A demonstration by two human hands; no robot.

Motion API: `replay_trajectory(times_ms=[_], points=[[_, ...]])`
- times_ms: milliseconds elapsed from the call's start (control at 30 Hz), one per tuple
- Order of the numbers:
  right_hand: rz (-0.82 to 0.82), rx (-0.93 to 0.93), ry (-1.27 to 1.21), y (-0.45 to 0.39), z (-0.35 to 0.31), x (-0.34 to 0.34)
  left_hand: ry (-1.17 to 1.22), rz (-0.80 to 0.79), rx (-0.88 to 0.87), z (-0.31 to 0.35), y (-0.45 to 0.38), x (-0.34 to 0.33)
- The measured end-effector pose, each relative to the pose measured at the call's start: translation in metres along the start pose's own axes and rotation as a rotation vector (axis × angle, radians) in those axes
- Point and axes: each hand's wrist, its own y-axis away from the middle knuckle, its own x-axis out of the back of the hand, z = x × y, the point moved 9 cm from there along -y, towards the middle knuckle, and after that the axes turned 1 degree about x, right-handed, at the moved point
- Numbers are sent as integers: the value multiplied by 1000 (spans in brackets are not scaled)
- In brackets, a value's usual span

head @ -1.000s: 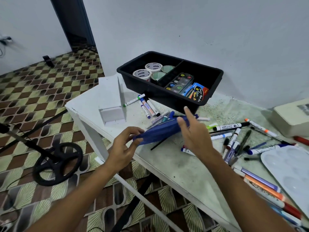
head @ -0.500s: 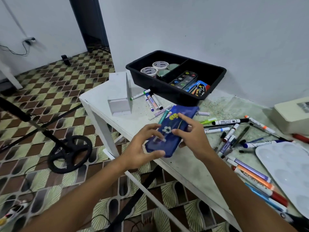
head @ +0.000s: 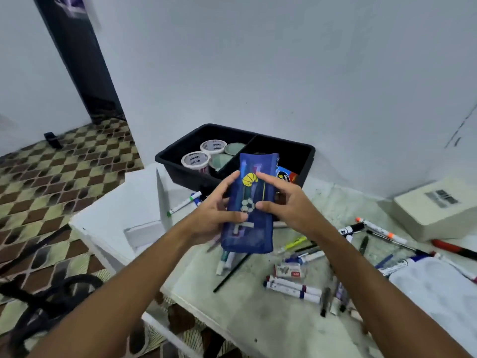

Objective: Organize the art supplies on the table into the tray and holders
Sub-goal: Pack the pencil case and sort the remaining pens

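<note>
Soft even daylight; slight motion blur; wide-angle bending at edges.

Pouch point(head: 251, 202) is being held above the table point(head: 247, 313), in front of the tray point(head: 308, 153), between left hand point(head: 214, 215) and right hand point(head: 286, 205). Tray is sitting at the table's far edge; cups point(head: 204, 156) are standing in its left compartment. Markers point(head: 291, 288) are lying toward the right edge. A box point(head: 436, 208) is resting at the far right corner.
</note>
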Motion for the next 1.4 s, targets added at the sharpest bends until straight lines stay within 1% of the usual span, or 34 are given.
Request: replay_trajectory(times_ms=[100,267,333,400,467,600,733,800,1000,1100,1133,1200,1400], points=[[92,-13,95,-32,6,31,-27,-40,24,16,-51,8],[397,-72,279,-57,26,90,-92,-78,109,27,-141,21],[483,-106,388,-54,37,104,-138,-97,137,21,-169,20],[506,-151,523,-50,51,110,-204,-94,164,11,-189,19],[490,-162,618,-48,63,112,-278,-96,198,-2,-206,20],[486,-176,588,-43,74,110,-463,-144,275,-34,-223,21],[504,-193,565,-42,77,112,-552,-156,314,-48,-223,21],[514,-197,551,-41,78,112,-703,-198,293,-45,-223,20],[541,-186,534,-40,79,112,-1391,-308,120,-21,-217,7],[537,-180,527,-38,80,112,-1723,-296,1,-12,-214,6],[535,-177,526,-38,80,112,-1782,-285,-25,-10,-213,7],[536,-170,511,-36,81,111,-1824,-276,-48,-10,-211,10],[523,-133,468,-31,83,110,-1817,-281,-149,-12,-204,17]])
